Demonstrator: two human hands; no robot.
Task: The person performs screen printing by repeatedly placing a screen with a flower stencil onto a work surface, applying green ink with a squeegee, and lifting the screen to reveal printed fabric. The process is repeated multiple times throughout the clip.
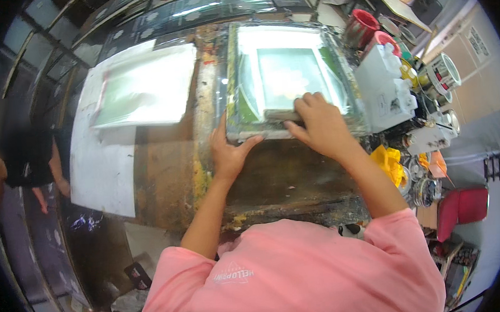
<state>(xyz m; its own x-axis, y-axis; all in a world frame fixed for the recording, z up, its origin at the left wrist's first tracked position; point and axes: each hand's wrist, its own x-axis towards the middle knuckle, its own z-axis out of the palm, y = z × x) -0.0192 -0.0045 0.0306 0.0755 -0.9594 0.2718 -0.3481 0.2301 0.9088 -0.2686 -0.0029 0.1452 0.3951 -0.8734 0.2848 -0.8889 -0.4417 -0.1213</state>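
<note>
A screen printing frame (233,108) lies on the worktable, its mesh pale with green at the sides and a white flower-like shape near the middle. My left hand (228,150) grips the frame's near left corner, fingers along the left side and thumb on the near edge. Closed around a squeegee (277,115), my right hand (321,123) holds it low on the mesh, close to the near edge. The squeegee's right part is hidden under my fingers. Left of the frame, a stack of glossy sheets (149,85) rests on a large white board (103,166).
Paint-stained wood (286,171) spans the table's near side. White plastic jugs (380,89), red buckets (361,27) and paint cans (438,76) crowd the right. A yellow cloth (388,165) and a red chair (463,213) are nearer. Another person (26,151) stands at far left, beside metal racks.
</note>
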